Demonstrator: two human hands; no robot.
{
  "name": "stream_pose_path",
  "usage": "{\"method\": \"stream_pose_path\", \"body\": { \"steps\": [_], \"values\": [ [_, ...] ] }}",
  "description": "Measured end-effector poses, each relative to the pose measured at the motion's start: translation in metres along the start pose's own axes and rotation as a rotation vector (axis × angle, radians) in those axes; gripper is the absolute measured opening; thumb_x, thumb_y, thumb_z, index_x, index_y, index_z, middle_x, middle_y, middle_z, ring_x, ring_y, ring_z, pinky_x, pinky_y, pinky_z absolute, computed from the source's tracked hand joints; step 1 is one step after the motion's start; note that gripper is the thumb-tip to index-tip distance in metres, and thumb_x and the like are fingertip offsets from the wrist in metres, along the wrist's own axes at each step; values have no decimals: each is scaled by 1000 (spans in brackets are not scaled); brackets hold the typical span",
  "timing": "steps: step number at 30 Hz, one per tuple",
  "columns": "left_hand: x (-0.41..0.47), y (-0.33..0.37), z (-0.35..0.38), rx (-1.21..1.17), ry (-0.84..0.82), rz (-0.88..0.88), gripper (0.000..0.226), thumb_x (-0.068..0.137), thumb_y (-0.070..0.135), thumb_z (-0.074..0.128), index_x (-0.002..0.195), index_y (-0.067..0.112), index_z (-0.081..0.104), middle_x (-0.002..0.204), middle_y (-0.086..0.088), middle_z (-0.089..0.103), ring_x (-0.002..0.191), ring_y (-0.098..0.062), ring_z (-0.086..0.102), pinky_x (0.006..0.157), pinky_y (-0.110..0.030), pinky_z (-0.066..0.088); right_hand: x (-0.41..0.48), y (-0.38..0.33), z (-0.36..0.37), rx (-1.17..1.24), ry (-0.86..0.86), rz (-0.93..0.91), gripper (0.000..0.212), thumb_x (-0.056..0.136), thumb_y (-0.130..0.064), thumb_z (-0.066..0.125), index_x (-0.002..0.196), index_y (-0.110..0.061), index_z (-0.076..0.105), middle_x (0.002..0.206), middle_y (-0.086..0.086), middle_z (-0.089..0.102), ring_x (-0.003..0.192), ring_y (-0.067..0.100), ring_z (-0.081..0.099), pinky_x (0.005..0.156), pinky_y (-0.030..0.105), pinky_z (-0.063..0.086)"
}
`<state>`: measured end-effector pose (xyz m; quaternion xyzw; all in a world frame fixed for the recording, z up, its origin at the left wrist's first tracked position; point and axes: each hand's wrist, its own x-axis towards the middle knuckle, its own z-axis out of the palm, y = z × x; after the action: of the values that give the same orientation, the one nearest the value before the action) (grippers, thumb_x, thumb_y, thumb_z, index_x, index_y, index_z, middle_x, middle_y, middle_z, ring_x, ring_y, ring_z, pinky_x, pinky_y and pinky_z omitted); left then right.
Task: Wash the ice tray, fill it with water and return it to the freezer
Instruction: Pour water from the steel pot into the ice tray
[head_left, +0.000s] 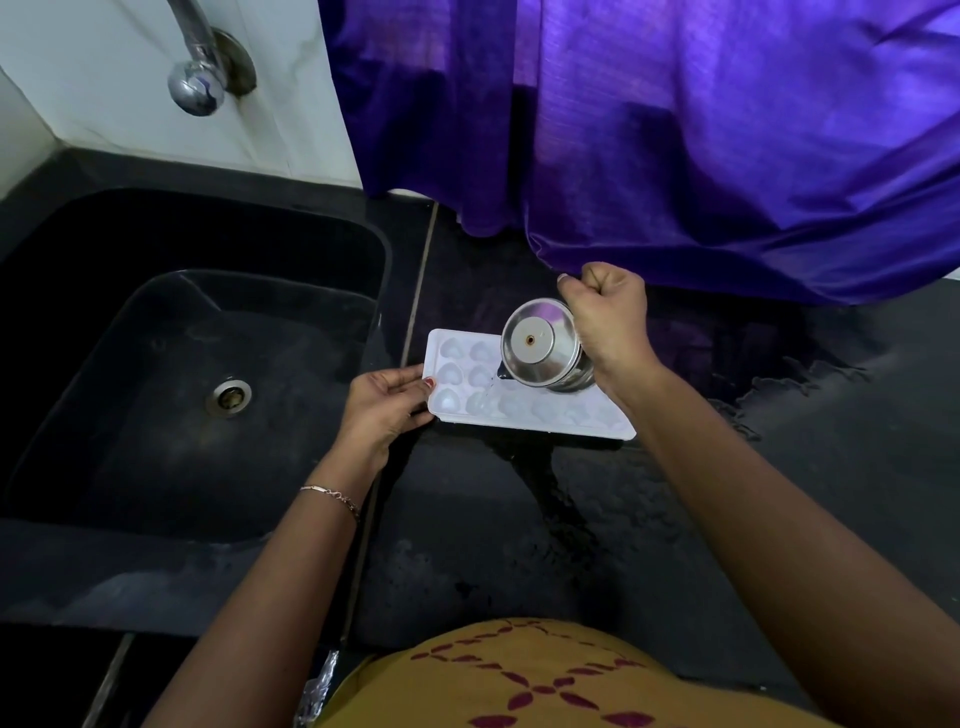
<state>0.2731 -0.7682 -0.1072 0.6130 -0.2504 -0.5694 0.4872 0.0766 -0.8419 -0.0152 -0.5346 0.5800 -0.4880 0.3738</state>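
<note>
White ice tray (524, 410) on black counter (519, 545), 3 o'clock of sink (156, 364). My left hand (382, 405) pinches its 9 o'clock end; right hand (610, 317) grips steel cup (540, 343) tipped over its 12 o'clock edge.

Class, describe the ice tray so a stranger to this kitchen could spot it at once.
Start at the black sink and move right onto the wet black counter. There lies the ice tray, its left end held by the left hand while the right hand tips a steel cup over it. It is the counter's only white thing, with heart-shaped hollows.
</note>
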Motion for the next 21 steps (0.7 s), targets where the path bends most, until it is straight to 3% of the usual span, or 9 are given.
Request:
{"method": "stream_pose_path", "body": {
  "steps": [5,10,17,21],
  "values": [
    [1,-1,-1,-5,-9,1,23,88,6,67,110,2,68,86,-3,74,72,-8,71,62,-21,57,-1,3,-2,42,18,66,49,87,-3,60,56,-19,26,54,-1,25,49,8,24,51,22,33],
    [0,-3,-3,-37,-30,17,24,88,6,67,111,1,67,89,-4,75,78,-9,72,66,-21,58,-2,2,3,127,36,180,51,87,-2,60,55,-21,25,50,-5,26,43,5,25,46,20,32],
    [0,-5,-5,-37,-26,24,19,91,6,62,110,2,67,86,-1,74,74,-6,71,65,-18,56,0,-4,22,55,-28,73,48,86,-3,60,56,-19,26,54,-1,25,50,8,25,52,24,33],
    [1,-5,-5,-38,-23,21,14,91,5,62,103,6,69,79,2,75,73,-7,71,66,-19,57,0,-5,29,27,-66,5,52,86,-2,60,53,-21,24,45,-14,24,45,4,23,55,27,34]
  ]
}}
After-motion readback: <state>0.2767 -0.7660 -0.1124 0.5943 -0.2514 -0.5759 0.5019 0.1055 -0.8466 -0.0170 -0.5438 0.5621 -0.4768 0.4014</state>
